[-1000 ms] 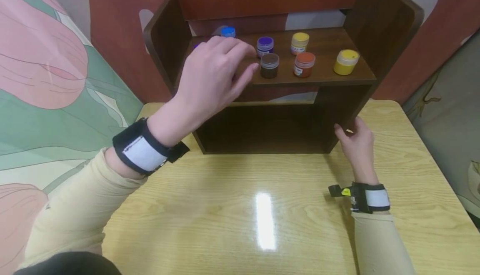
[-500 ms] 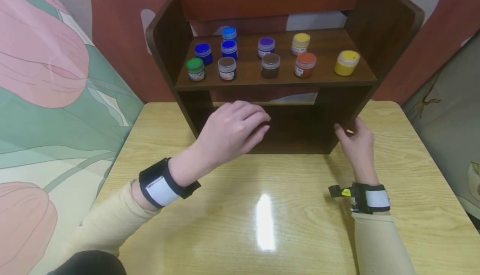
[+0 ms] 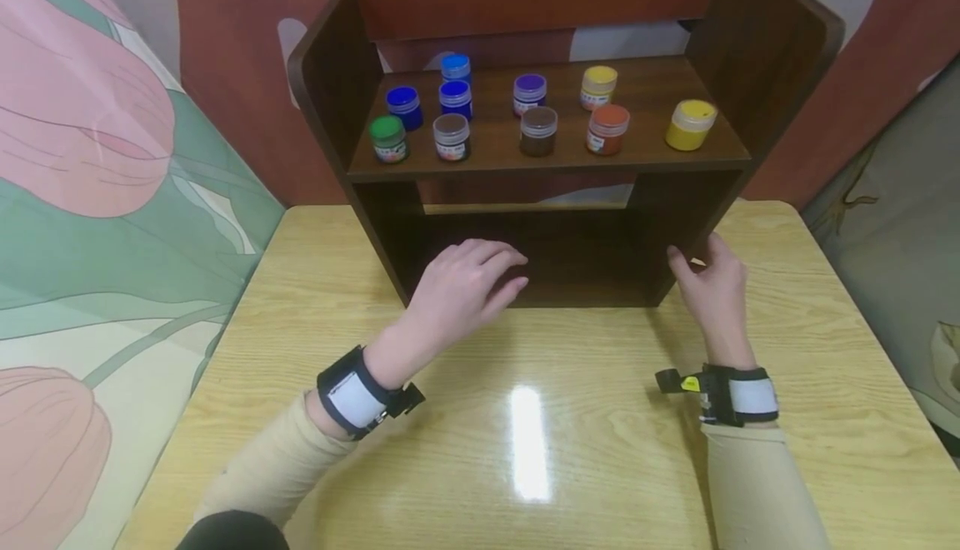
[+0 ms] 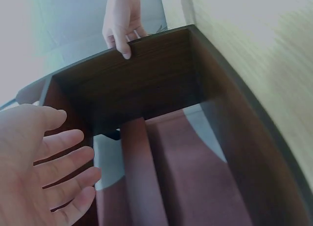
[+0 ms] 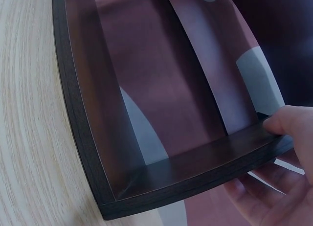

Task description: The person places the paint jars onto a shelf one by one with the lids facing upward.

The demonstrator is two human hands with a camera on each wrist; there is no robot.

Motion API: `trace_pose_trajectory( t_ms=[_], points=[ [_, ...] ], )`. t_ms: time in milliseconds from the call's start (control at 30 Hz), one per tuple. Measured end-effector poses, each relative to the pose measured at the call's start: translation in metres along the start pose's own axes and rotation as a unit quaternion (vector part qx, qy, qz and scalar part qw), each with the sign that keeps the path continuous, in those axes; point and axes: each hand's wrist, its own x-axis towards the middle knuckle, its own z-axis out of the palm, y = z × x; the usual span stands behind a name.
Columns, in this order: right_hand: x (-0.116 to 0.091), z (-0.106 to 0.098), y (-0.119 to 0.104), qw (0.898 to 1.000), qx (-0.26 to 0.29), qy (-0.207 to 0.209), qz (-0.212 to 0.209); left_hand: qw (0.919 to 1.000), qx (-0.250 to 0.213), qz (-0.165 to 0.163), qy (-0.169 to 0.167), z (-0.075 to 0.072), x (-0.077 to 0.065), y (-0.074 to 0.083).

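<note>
A dark brown wooden shelf (image 3: 555, 165) stands on the table against the wall. My right hand (image 3: 714, 287) grips its right side panel; in the right wrist view the thumb (image 5: 279, 121) lies on the inner face and the fingers are behind the panel. My left hand (image 3: 468, 287) holds nothing and is in front of the lower compartment, fingers loosely bent. Several small paint jars sit on the upper board: a green one (image 3: 389, 140) at the front left, blue ones (image 3: 405, 108) behind it, an orange-red one (image 3: 607, 130), and a yellow one (image 3: 691, 125) at the right.
The light wooden table (image 3: 420, 467) extends in front of the shelf. A patterned cloth wall (image 3: 240, 50) is close behind it, and a floral panel (image 3: 112, 158) borders the left side. The shelf's tall side panels (image 3: 780, 50) rise above the jars.
My left hand has come down from over the jars to the front of the lower compartment, uncovering the jars at the left. My right hand has stayed on the side panel.
</note>
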Motion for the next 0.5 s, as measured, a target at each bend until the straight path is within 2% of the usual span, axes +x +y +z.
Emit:
trace_pose_trajectory(
  t_ms=[200, 333, 433, 500],
  points=[
    [0.0, -0.001, -0.001, 1.0, -0.01, -0.005, -0.001, 0.9996, 0.007, -0.016, -0.022, 0.017, -0.008, -0.003],
    [0.0, -0.001, -0.001, 1.0, -0.011, 0.003, 0.003, 0.9979, 0.013, -0.037, -0.052, 0.029, -0.013, -0.004],
    [-0.001, -0.001, -0.004, 0.999, 0.0, 0.035, 0.008, 0.995, 0.02, -0.059, -0.079, 0.036, -0.018, -0.005],
    [-0.002, -0.002, -0.007, 0.997, 0.02, 0.078, -0.001, 0.9928, 0.025, -0.072, -0.092, 0.04, -0.02, -0.006]
  ],
)
